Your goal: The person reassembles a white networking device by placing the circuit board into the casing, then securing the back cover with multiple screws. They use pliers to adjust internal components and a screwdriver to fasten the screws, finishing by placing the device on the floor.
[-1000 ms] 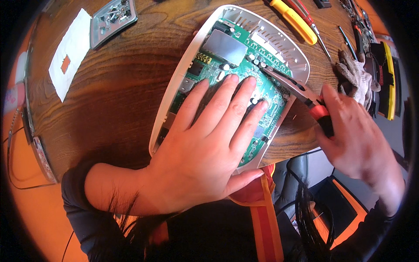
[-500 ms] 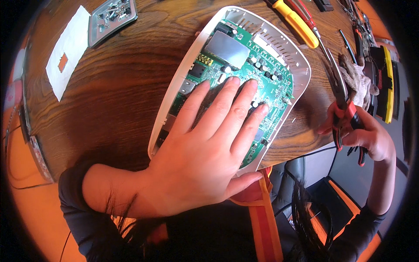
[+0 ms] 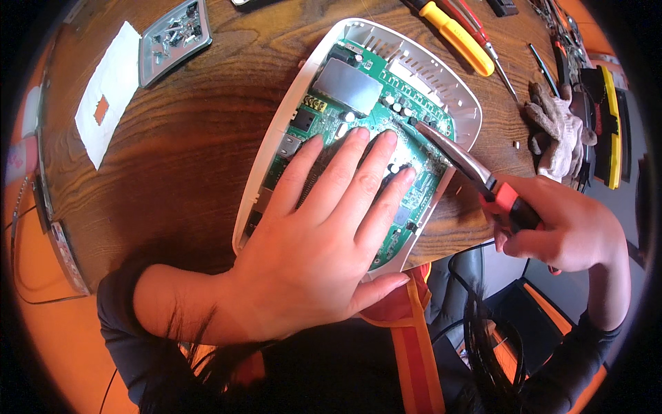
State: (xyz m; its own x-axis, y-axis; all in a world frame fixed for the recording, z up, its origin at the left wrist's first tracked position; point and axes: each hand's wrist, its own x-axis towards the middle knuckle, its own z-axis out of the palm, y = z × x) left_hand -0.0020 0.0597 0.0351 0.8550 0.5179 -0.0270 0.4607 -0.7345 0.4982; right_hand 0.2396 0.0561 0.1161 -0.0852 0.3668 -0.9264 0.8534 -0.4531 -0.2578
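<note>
A green circuit board sits inside a white plastic housing on the wooden table. My left hand lies flat across the board, fingers spread, holding nothing. In my right hand is a pair of long-nose pliers with red and black handles. Their jaw tips reach over the board's right part, by a group of small round capacitors; whether they touch or grip one cannot be made out. A large silver-grey block covers the board's upper left.
A grey tray of screws stands at upper left beside white paper. Yellow-handled and red-handled screwdrivers lie at upper right. Further right are a grey work glove and a black-and-yellow case. A small light piece lies near the glove.
My right hand has swung the pliers leftward, from beside the glove to over the board. The housing has shifted slightly left and nearer, my left hand still on the board.
</note>
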